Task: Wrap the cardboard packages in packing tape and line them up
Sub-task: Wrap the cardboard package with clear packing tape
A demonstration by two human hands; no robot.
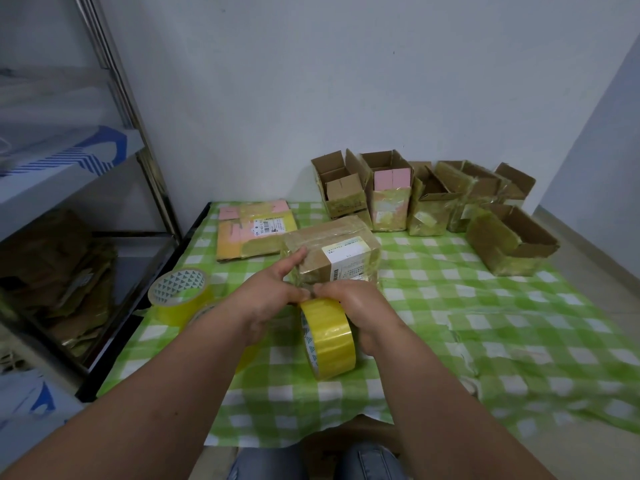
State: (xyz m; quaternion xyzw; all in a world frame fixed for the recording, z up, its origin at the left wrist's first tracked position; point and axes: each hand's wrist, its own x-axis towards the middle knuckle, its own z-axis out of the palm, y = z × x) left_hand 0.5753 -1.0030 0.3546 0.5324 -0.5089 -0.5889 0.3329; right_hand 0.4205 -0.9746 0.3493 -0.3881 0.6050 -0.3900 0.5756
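A closed cardboard package (332,251) with a white label lies mid-cloth, glossy with tape. My left hand (273,296) touches its near left face with a finger and pinches the tape strip near the roll's top. A yellow tape roll (329,339) stands on edge just in front of the package, and my right hand (360,310) grips it from the right. Both hands meet at the strip between roll and package.
Several open, tape-wrapped boxes (426,199) stand in a row by the wall, one more (509,244) further right. Flattened pink-patched cardboard (254,233) lies behind left. Two spare tape rolls (178,296) sit left on the green checked cloth (450,306). A metal shelf (69,188) borders the left.
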